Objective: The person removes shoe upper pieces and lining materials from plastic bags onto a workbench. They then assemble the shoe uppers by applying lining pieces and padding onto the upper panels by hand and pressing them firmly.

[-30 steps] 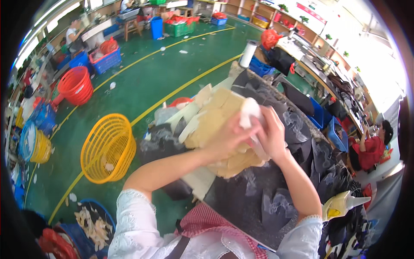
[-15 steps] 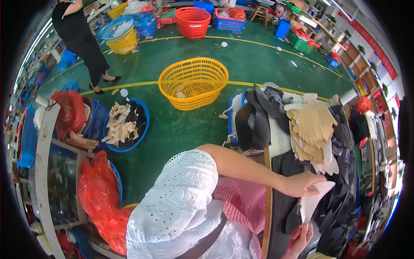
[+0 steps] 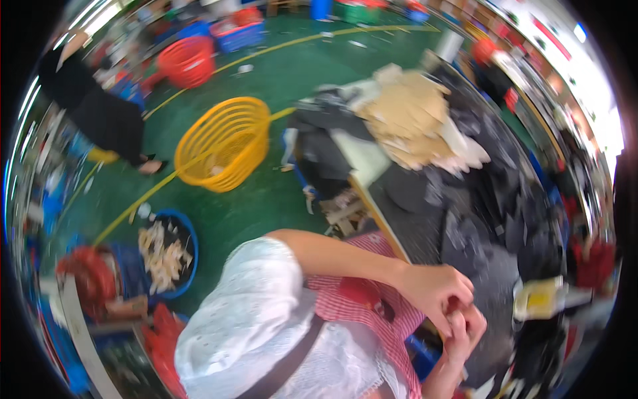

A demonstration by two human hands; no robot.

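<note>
My left hand [image 3: 435, 292] reaches across from the white sleeve, fingers bent and pressed against my right hand [image 3: 466, 331] at the near side of the dark worktable [image 3: 425, 243]. Both hands are closed, fingertips together. What they pinch, if anything, is hidden and blurred. Beyond them on the table lies a stack of beige cut pieces [image 3: 405, 116], with paler pieces [image 3: 465, 149] along its edge. Black sheet pieces [image 3: 405, 189] spread around the stack and to the right. A red-checked apron [image 3: 339, 299] hangs below my left forearm.
A yellow plastic basket [image 3: 199, 175] stands on the green floor, left of the table. Nearer left is a blue basin [image 3: 193, 247] holding beige scraps. A pale container with a yellow patch [image 3: 539, 299] lies at the table's right. A person in black [image 3: 100, 120] stands far left.
The view has swung right and tilted. The white toothed-edge piece held between both hands is no longer visible. My hands have come together, closer to my body.
</note>
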